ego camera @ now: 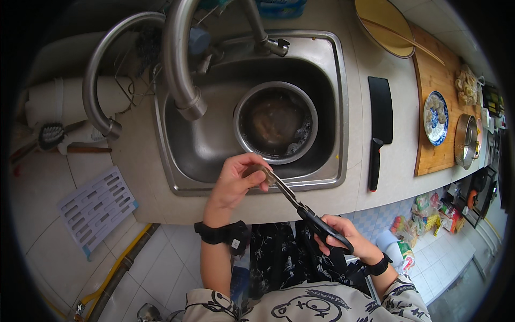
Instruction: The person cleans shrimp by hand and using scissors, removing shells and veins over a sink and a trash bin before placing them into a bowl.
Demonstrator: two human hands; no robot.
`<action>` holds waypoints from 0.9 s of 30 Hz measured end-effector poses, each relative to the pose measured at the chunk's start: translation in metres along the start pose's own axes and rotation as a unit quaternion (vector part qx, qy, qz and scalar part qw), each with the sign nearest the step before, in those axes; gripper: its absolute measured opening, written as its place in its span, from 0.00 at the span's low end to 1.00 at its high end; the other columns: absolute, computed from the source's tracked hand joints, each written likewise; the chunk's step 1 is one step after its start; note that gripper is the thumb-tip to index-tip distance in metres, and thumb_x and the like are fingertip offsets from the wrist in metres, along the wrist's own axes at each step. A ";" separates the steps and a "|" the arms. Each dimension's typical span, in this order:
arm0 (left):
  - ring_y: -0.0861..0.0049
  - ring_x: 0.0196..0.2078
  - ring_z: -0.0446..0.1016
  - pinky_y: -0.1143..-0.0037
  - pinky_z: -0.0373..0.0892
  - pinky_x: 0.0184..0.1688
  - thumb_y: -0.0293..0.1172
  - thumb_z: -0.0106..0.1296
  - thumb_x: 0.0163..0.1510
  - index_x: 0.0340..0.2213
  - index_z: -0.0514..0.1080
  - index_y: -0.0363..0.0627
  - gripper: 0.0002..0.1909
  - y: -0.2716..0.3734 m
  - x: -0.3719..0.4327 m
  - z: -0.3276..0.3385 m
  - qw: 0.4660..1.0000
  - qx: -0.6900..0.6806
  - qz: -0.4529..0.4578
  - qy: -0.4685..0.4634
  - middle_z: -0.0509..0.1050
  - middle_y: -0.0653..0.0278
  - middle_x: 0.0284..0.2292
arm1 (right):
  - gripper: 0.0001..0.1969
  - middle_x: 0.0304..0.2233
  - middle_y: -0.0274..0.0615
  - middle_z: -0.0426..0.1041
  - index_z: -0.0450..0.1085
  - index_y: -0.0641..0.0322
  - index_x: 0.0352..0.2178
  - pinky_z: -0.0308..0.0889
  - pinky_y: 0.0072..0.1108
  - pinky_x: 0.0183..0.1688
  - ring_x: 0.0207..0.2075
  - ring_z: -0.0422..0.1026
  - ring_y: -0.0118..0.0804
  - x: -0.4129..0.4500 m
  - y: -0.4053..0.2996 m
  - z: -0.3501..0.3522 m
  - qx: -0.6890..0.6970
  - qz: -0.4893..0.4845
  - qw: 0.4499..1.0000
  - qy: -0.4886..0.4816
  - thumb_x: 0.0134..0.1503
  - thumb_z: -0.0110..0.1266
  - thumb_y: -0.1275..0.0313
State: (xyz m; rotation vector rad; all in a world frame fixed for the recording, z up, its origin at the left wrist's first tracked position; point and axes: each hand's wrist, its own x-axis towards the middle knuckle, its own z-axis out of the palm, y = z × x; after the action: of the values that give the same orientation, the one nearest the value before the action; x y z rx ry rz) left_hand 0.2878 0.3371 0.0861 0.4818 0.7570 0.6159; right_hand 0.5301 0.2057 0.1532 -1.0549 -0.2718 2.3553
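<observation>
My left hand point(241, 177) pinches a small greyish-brown piece of food point(268, 175), possibly a raw shrimp, above the front rim of the sink. In my right hand point(342, 233) are black-handled kitchen scissors point(299, 205). Their blades point up and left, with the tips at the piece; whether they are cutting into it cannot be made out. Just beyond my left hand, a round stainless steel bowl point(240, 139) sits in the steel sink point(193, 153). It holds murky water with a brownish mass and some foam at the edge.
A curved faucet point(187, 94) overhangs the sink's left half. A cleaver point(380, 116) lies right of the sink. The wooden cutting board point(428, 161) bears a blue-and-white plate point(436, 118) of greyish pieces, a metal bowl point(465, 141), and a yellow bowl point(382, 28) with chopsticks point(422, 47) over its edge.
</observation>
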 end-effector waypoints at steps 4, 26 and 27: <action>0.81 0.22 0.70 0.83 0.67 0.25 0.31 0.59 0.45 0.29 0.69 0.34 0.14 0.013 -0.001 -0.003 0.997 0.060 -0.018 -0.034 0.69 0.62 0.23 | 0.11 0.24 0.33 0.65 0.61 0.66 0.33 0.60 0.12 0.27 0.22 0.64 0.21 0.001 -0.005 0.002 -0.006 0.022 1.000 0.002 0.54 0.51 0.70; 0.78 0.23 0.72 0.82 0.69 0.25 0.13 0.57 0.38 0.28 0.73 0.32 0.11 0.055 0.015 -0.015 0.957 0.167 -0.159 -0.175 0.74 0.54 0.28 | 0.13 0.24 0.32 0.64 0.62 0.67 0.33 0.59 0.12 0.26 0.21 0.63 0.21 0.011 -0.008 -0.009 -0.007 0.061 0.996 -0.067 0.54 0.51 0.66; 0.78 0.23 0.72 0.82 0.69 0.25 0.13 0.57 0.38 0.28 0.73 0.32 0.11 0.056 0.016 -0.015 0.957 0.166 -0.159 -0.174 0.74 0.54 0.28 | 0.13 0.24 0.32 0.64 0.62 0.67 0.33 0.59 0.12 0.26 0.21 0.63 0.21 0.011 -0.007 -0.009 -0.007 0.061 0.996 -0.068 0.54 0.51 0.66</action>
State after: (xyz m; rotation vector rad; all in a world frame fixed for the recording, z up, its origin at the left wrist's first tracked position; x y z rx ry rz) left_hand 0.2670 0.3909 0.1023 0.7388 0.5827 0.0929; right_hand 0.5336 0.2172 0.1425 -0.9438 -0.2804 2.5435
